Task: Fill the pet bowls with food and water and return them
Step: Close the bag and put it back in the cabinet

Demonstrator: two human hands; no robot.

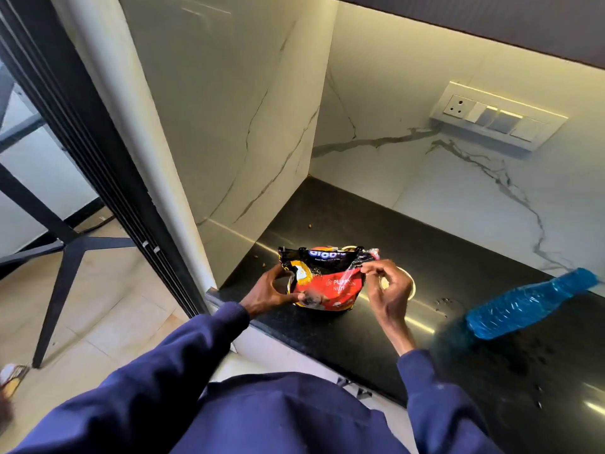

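A red, black and yellow pet food bag (327, 280) stands on the black counter (360, 231) near its left front corner. My left hand (271, 290) grips the bag's left side. My right hand (388, 286) pinches the bag's upper right corner. A pale round bowl (412, 283) shows only as a rim behind my right hand; its contents are hidden. A blue plastic water bottle (527, 306) lies tilted at the right, above the counter.
Several loose kibble pieces (309, 227) lie on the counter behind and left of the bag. White marble walls close the counter at the left and back, with a switch panel (497, 117) on the back wall. A dark table leg (65, 250) stands on the tiled floor at left.
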